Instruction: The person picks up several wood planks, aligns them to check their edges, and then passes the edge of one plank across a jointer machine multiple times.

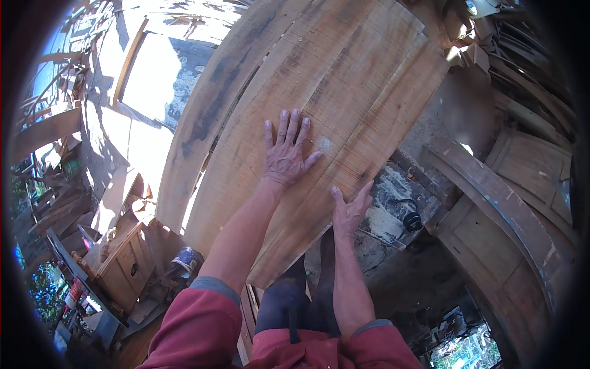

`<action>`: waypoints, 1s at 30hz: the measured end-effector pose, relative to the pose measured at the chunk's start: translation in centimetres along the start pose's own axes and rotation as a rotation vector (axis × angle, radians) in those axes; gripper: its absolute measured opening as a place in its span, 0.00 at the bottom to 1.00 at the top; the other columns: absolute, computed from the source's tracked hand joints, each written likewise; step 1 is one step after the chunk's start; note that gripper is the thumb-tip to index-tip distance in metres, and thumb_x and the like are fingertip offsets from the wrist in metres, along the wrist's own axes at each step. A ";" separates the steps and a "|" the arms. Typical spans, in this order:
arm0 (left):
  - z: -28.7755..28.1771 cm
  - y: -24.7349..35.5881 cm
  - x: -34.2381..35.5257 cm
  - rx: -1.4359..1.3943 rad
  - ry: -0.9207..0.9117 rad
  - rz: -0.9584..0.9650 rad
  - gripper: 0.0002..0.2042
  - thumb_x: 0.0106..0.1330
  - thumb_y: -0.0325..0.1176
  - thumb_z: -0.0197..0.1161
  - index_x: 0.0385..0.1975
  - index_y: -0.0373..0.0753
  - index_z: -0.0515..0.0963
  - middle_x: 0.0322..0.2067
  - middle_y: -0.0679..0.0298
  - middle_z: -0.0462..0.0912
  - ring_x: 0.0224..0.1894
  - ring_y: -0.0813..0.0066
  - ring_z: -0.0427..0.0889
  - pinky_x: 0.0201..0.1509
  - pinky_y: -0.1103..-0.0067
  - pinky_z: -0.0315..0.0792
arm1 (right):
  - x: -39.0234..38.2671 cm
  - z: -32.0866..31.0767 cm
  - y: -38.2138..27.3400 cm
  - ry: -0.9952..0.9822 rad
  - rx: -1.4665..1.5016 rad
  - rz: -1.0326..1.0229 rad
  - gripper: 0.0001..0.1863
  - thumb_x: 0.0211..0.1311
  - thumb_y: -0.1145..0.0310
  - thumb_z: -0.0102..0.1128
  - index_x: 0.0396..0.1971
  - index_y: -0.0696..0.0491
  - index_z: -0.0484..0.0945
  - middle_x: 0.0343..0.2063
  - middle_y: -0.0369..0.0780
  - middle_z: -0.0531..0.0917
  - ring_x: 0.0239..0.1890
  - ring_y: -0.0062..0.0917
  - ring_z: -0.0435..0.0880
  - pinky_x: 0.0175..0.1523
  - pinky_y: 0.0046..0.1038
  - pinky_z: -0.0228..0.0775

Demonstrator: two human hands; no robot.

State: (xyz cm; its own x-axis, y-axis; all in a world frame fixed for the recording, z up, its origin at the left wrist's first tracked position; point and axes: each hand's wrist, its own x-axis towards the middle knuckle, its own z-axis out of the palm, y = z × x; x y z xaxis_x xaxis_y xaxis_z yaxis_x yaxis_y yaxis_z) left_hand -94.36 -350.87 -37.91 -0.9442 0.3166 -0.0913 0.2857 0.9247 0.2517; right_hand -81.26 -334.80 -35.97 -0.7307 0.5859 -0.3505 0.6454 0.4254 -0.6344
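A large wooden panel (pixel 362 92) of several planks slants across the middle, light brown with dark streaks. Along its left side runs a curved plank (pixel 206 114), with a narrow gap between it and the rest. My left hand (pixel 285 154) lies flat on the panel, fingers spread, beside a small pale patch (pixel 324 143). At the right edge, my right hand (pixel 351 212) grips the panel, its thumb on the top side and its fingers at the edge, partly hidden.
A dusty work surface (pixel 384 218) bearing a black round object (pixel 410 218) lies right of the panel. Curved boards (pixel 491 197) and panelled wood pieces (pixel 528 169) lean at the right. On the left are a small wooden cabinet (pixel 130 264), a can (pixel 185 261) and scrap wood.
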 end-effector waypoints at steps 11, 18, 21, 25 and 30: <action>-4.9 -12.5 4.6 0.071 0.482 -0.407 0.38 0.72 0.66 0.44 0.70 0.41 0.63 0.71 0.50 0.60 0.74 0.52 0.56 0.75 0.55 0.47 | -0.6 1.7 2.8 0.146 -0.017 -0.137 0.55 0.54 0.48 0.74 0.72 0.61 0.52 0.55 0.55 0.68 0.57 0.51 0.70 0.61 0.48 0.64; -4.5 -22.7 3.3 -0.010 0.115 -0.811 0.43 0.71 0.70 0.39 0.67 0.34 0.67 0.65 0.47 0.67 0.68 0.45 0.62 0.71 0.53 0.54 | -1.3 3.0 3.8 0.231 -0.053 -0.211 0.54 0.57 0.43 0.71 0.72 0.62 0.54 0.54 0.55 0.68 0.57 0.51 0.70 0.61 0.46 0.63; -4.3 -20.0 3.4 0.034 0.169 -0.825 0.44 0.69 0.71 0.41 0.67 0.33 0.68 0.63 0.46 0.68 0.67 0.45 0.64 0.70 0.53 0.56 | -0.9 3.2 4.0 0.229 -0.060 -0.186 0.54 0.57 0.42 0.70 0.72 0.62 0.54 0.54 0.54 0.67 0.57 0.50 0.70 0.61 0.47 0.63; -4.8 -18.9 3.4 0.108 0.105 -0.801 0.46 0.67 0.73 0.44 0.68 0.32 0.65 0.62 0.45 0.68 0.67 0.44 0.63 0.70 0.52 0.55 | -1.1 3.0 4.0 0.228 -0.092 -0.182 0.54 0.57 0.41 0.69 0.72 0.62 0.54 0.55 0.54 0.67 0.57 0.50 0.70 0.61 0.47 0.63; -2.8 -17.2 2.4 0.156 0.208 -0.684 0.51 0.64 0.73 0.49 0.73 0.32 0.53 0.71 0.42 0.54 0.75 0.43 0.49 0.75 0.48 0.41 | -1.2 2.6 3.4 0.205 -0.064 -0.177 0.55 0.55 0.42 0.71 0.71 0.62 0.55 0.55 0.54 0.68 0.58 0.50 0.70 0.62 0.46 0.64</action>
State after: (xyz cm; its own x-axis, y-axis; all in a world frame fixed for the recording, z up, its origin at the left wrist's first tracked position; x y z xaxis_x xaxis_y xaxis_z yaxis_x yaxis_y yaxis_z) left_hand -102.02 -366.58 -39.75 -0.9270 -0.3749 0.0100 -0.3736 0.9254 0.0629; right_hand -78.83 -335.88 -39.51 -0.7771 0.6232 -0.0877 0.5296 0.5722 -0.6262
